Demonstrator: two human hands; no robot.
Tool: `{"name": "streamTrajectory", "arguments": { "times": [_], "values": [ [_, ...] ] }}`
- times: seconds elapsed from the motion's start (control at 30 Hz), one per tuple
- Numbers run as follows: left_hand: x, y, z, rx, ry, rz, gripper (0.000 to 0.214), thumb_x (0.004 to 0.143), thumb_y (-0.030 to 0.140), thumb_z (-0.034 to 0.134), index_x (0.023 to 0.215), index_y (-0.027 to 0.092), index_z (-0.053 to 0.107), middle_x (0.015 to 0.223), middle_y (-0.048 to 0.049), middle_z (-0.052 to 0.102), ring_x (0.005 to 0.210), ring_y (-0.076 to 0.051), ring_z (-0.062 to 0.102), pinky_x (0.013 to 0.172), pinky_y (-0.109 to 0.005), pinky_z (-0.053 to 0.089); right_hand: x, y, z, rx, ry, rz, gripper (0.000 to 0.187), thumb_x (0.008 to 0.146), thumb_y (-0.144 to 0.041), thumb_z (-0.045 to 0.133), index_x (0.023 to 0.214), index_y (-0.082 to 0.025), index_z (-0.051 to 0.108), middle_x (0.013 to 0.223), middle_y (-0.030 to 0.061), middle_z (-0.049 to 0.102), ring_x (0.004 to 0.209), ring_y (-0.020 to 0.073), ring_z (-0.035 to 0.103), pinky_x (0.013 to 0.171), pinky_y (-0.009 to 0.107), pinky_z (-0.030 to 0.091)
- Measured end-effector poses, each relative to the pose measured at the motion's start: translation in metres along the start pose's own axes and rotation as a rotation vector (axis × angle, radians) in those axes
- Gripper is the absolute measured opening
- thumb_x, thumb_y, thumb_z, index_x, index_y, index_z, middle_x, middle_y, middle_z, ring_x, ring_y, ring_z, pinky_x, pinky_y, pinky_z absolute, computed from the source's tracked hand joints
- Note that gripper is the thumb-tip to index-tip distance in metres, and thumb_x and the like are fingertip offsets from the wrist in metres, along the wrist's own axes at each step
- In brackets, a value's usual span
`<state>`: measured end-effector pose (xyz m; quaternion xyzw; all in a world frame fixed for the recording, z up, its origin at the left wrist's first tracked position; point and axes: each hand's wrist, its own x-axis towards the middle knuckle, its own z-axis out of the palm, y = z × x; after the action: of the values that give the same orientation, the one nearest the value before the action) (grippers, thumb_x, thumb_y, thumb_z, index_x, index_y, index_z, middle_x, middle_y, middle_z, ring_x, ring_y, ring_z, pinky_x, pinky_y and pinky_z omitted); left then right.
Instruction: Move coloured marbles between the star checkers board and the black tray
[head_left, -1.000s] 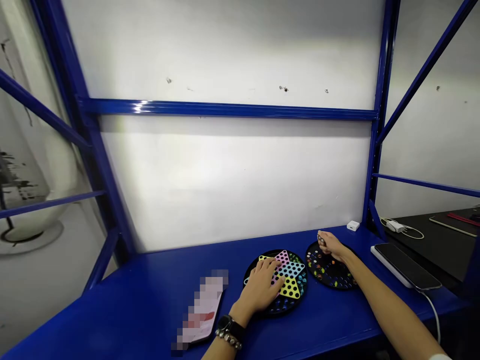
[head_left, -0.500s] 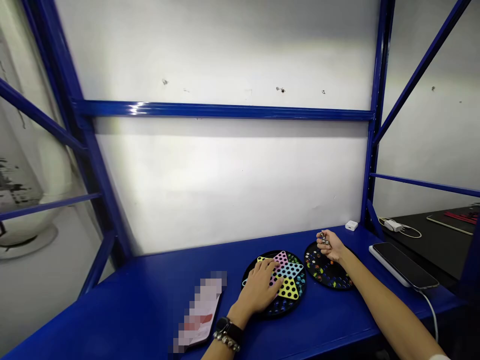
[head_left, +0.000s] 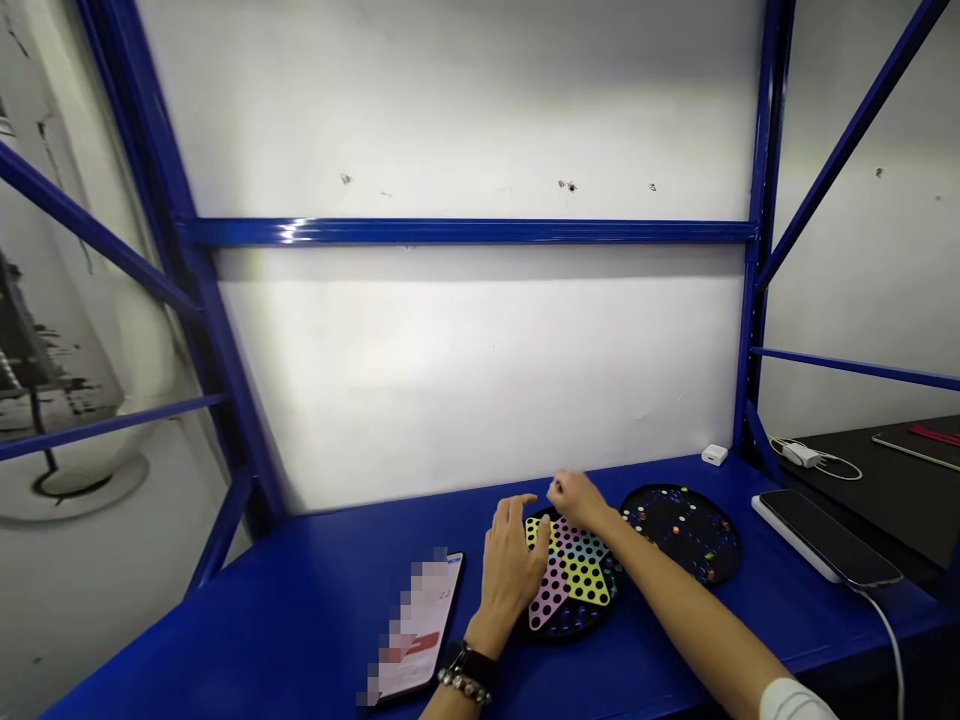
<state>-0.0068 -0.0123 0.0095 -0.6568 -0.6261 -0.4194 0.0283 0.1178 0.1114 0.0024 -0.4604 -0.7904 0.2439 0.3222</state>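
A blue metal surface [head_left: 225, 640] carries a round black board [head_left: 576, 628], where a coloured star plate [head_left: 574, 572] is pressed down, seemingly steadied, by the left hand [head_left: 510, 565], its fingers spread wide. The right hand [head_left: 577, 502] is held at the plate's far edge, fingers curled, any held item hidden.

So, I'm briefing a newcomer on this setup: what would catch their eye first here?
The multicoloured star-shaped Chinese checkers board stands out first, near the middle of the blue steel shelf, with the left hand at its left side and the right hand just above its far edge. To its right lies a round black board dotted with small coloured marbles.
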Motion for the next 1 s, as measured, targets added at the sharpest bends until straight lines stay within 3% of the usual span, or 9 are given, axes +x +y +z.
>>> {"name": "streamTrajectory", "arguments": {
  "times": [0.07,0.13,0.33,0.53,0.67,0.8,1.0],
  "values": [
    [-0.001,0.000,0.000,-0.010,-0.005,0.010,0.031,0.094,0.039,0.041,0.114,0.021,0.056,0.117,-0.0095,0.062,0.112,-0.028,0.060,0.091,-0.045,0.050,0.003,-0.010,0.017,-0.273,-0.088,-0.075,0.016,0.088,-0.027,0.048,0.078,-0.019,0.057,0.078,0.0031,0.061,0.068,0.0149,0.053,0.062,0.026,0.033],
    [-0.001,0.002,-0.001,-0.023,-0.019,0.018,0.030,0.095,0.039,0.040,0.112,0.022,0.057,0.116,-0.0091,0.062,0.109,-0.028,0.062,0.089,-0.045,0.051,0.001,-0.011,0.027,-0.406,-0.149,-0.121,0.015,0.088,-0.027,0.048,0.083,-0.019,0.060,0.090,0.0058,0.064,0.075,0.0178,0.057,0.067,0.028,0.036],
    [-0.002,0.008,-0.006,-0.083,-0.118,0.067,0.028,0.097,0.037,0.038,0.104,0.024,0.060,0.110,-0.0072,0.065,0.104,-0.025,0.063,0.091,-0.042,0.051,-0.008,-0.001,0.032,-0.424,-0.133,-0.180,0.019,0.092,-0.028,0.044,0.102,-0.020,0.057,0.107,0.0079,0.061,0.088,0.0211,0.058,0.075,0.032,0.041],
    [-0.003,0.006,-0.006,-0.053,-0.127,0.080,0.029,0.097,0.037,0.037,0.103,0.023,0.062,0.108,-0.0065,0.065,0.101,-0.026,0.063,0.087,-0.042,0.050,-0.006,0.005,0.040,-0.517,-0.137,-0.248,0.022,0.092,-0.028,0.043,0.106,-0.019,0.057,0.116,0.0157,0.057,0.108,0.0320,0.050,0.089,0.046,0.042],
    [-0.004,0.004,-0.003,-0.044,-0.147,0.102,0.029,0.097,0.039,0.037,0.102,0.024,0.062,0.108,-0.0065,0.066,0.102,-0.026,0.063,0.087,-0.042,0.051,-0.005,0.008,0.040,-0.499,-0.211,-0.242,0.030,0.088,-0.027,0.048,0.116,-0.018,0.053,0.118,0.0167,0.057,0.108,0.0321,0.051,0.092,0.052,0.041],
    [-0.004,0.004,-0.003,-0.025,-0.140,0.113,0.028,0.097,0.037,0.038,0.102,0.024,0.062,0.106,-0.0050,0.067,0.099,-0.024,0.064,0.088,-0.041,0.052,-0.009,0.004,0.032,-0.451,-0.265,-0.212,0.031,0.086,-0.028,0.052,0.116,-0.019,0.054,0.124,0.0148,0.057,0.113,0.0309,0.052,0.093,0.048,0.043],
    [-0.004,0.005,-0.003,-0.003,-0.138,0.140,0.026,0.096,0.036,0.040,0.100,0.025,0.063,0.102,-0.0056,0.067,0.097,-0.025,0.064,0.084,-0.040,0.052,-0.001,-0.008,0.029,-0.435,-0.243,0.006,0.026,0.086,-0.032,0.052,0.105,-0.017,0.063,0.113,0.0147,0.065,0.109,0.0316,0.060,0.088,0.045,0.048]
  ]
}}
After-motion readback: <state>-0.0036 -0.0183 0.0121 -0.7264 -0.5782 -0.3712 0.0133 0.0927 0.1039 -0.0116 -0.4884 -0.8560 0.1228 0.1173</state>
